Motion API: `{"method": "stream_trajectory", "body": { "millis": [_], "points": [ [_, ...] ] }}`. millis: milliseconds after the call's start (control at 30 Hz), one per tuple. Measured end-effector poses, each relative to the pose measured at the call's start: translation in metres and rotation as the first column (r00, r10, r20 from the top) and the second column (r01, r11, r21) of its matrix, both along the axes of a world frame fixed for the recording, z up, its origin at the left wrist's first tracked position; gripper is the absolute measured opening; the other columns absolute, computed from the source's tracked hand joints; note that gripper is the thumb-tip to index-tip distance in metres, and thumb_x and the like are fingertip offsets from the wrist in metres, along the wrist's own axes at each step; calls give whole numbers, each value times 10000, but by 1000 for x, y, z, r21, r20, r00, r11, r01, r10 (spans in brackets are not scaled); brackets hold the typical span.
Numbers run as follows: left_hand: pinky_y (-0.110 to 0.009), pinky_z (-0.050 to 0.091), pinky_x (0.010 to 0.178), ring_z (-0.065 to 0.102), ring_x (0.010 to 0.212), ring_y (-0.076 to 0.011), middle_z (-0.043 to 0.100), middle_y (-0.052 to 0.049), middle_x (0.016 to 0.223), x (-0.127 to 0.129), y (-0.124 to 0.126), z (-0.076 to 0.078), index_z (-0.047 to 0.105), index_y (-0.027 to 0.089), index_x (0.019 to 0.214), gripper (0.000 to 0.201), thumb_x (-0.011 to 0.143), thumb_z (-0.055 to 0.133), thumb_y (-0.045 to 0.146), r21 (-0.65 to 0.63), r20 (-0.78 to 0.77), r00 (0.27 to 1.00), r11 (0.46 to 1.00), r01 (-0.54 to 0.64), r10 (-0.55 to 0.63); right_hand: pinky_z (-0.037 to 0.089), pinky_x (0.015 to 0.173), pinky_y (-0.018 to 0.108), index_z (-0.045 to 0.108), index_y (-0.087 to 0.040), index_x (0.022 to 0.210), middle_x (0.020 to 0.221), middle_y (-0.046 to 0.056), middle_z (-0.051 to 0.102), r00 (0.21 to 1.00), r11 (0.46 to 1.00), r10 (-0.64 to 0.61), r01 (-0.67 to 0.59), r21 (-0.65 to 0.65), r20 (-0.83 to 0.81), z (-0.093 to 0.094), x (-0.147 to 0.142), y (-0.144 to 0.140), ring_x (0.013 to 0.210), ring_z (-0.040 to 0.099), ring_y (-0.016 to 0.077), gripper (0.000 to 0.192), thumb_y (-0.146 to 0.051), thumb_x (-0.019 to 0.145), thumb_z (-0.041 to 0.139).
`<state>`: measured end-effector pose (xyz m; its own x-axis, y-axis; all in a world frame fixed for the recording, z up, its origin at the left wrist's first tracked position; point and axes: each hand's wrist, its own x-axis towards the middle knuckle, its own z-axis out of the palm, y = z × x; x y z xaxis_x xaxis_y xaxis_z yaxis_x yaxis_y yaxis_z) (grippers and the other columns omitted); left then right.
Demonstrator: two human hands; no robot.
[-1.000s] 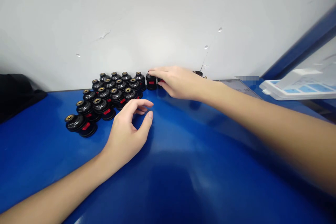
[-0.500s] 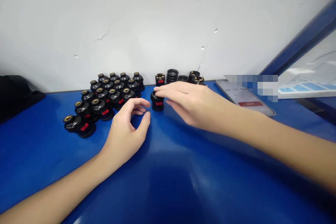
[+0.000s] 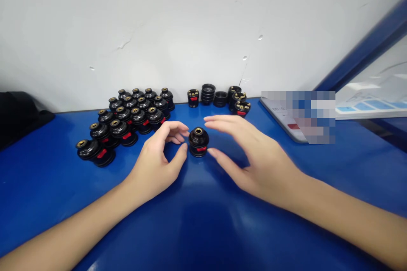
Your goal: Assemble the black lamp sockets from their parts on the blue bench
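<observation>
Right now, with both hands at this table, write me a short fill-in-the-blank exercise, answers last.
The tab on the lone black part between the left hand and right hand is coloured ____.
The tabletop is coloured ____.
The large group of similar parts is nearer the ____ hand.
In the picture, the phone lies to the lone part's ____.

Red; blue; left; right.

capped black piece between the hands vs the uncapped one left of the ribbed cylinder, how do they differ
Top: the capped piece has a domed cover ending in a brass-coloured ring, while the uncapped piece shows bare brass-coloured contacts.
Place: the capped piece stands between the left hand and right hand; the uncapped piece stands farther back, near the wall.
Both are black and upright, with a red tab facing the camera.
</observation>
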<state>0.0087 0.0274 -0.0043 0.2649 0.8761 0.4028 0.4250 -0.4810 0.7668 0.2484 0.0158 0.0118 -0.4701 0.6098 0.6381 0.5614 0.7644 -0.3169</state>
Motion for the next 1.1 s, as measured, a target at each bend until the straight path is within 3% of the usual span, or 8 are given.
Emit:
{"method": "stream_trajectory", "body": {
  "millis": [133, 300, 467, 600, 700, 833, 1000, 1100],
  "points": [
    [-375, 608, 996, 715, 1049, -191, 723, -48, 1142, 0, -2, 1, 620, 243, 1245, 290, 977, 671, 144, 39, -42, 997, 997, 65, -64, 653, 1044, 539, 591, -237, 1385, 1365, 143, 747, 1000, 982, -20, 20, -190, -3, -14, -1, 5, 1258, 734, 331, 490, -359, 958, 799],
    [-355, 607, 994, 714, 1061, -182, 725, -38, 1146, 0, -3, 2, 630, 252, 1250, 288, 988, 676, 140, 23, -49, 990, 991, 130, -129, 654, 1013, 495, 653, -272, 1276, 1274, 77, 803, 997, 934, -12, -16, -356, -76, -15, -1, 7, 1169, 781, 297, 290, -264, 997, 733],
    [-361, 589, 1022, 691, 1091, -185, 695, -46, 1219, -1, -4, 2, 546, 265, 1367, 448, 969, 718, 154, 11, 13, 986, 986, 164, -164, 622, 1065, 434, 640, -223, 1424, 1329, 112, 738, 988, 945, 81, -117, -306, -128, -11, 3, 7, 1219, 740, 254, 378, -239, 1046, 646],
    [-361, 580, 965, 700, 1046, -188, 711, -29, 1175, -2, -3, 1, 525, 286, 1418, 491, 984, 748, 231, 28, -41, 982, 982, 186, -185, 621, 1054, 400, 560, -174, 1576, 1335, 142, 695, 983, 941, 152, -177, -288, -106, -11, 5, 6, 1199, 731, 224, 494, -250, 1088, 582],
    [-377, 566, 953, 700, 1059, -203, 714, -27, 1184, -2, -3, 2, 580, 283, 1321, 380, 987, 762, 275, 44, -97, 983, 986, 160, -155, 644, 1016, 407, 605, -184, 1506, 1296, 126, 744, 982, 935, 86, -139, -327, -171, -13, 5, 7, 1154, 760, 233, 465, -309, 1061, 660],
    [-378, 556, 892, 682, 970, -200, 700, -17, 1084, -2, -5, 4, 605, 254, 1208, 314, 958, 791, 293, 43, -171, 982, 995, 90, -81, 639, 1083, 423, 660, -238, 1328, 1276, 80, 786, 950, 900, 26, -157, -407, -310, -15, 5, 7, 1185, 779, 242, 364, -367, 1003, 761],
    [-363, 537, 917, 671, 1038, -206, 731, -27, 1147, 0, -7, 7, 622, 254, 1321, 316, 1018, 707, 276, 106, -251, 965, 988, 112, -82, 654, 1074, 390, 671, -245, 1283, 1244, 54, 801, 933, 867, 52, -219, -448, -357, -14, 3, 7, 1151, 800, 225, 364, -361, 966, 807],
    [-360, 528, 914, 667, 1044, -210, 738, -30, 1166, -1, -7, 7, 631, 252, 1294, 267, 1032, 679, 270, 115, -259, 964, 989, 98, -65, 665, 1038, 379, 680, -228, 1271, 1218, 61, 807, 937, 868, 15, -186, -461, -350, -13, 2, 8, 1105, 809, 224, 372, -385, 960, 811]
  ]
}}
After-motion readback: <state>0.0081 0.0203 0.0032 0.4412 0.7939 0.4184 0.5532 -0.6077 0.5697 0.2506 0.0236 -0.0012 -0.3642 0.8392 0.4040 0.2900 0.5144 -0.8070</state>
